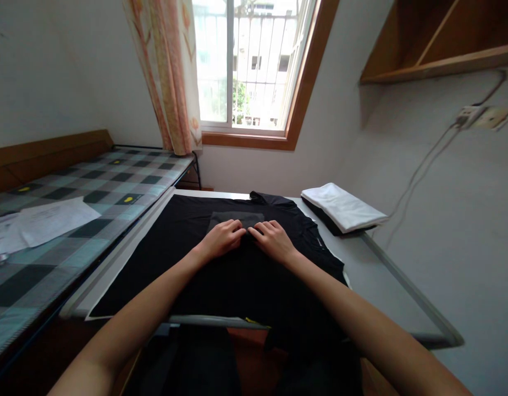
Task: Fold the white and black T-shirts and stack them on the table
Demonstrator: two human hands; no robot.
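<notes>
A black short-sleeved shirt point(221, 275) lies spread over the white table, its near part hanging over the front edge. On its upper middle is a dark grey rectangular patch point(225, 217), either a thin sheet or a print. My left hand point(225, 237) and my right hand point(272, 239) meet at the near side of this patch, thumbs almost touching. Both have curled, closed fingers. Whether they pinch the patch or the shirt's cloth is hidden by the fingers.
The white table point(386, 286) has a grey rim. A folded white and black cloth stack point(342, 206) sits at its back right corner. To the left, a checked bed point(93, 181) holds papers point(51, 220). Cables point(423, 159) hang from a wall socket, right, below a wooden shelf point(439, 66).
</notes>
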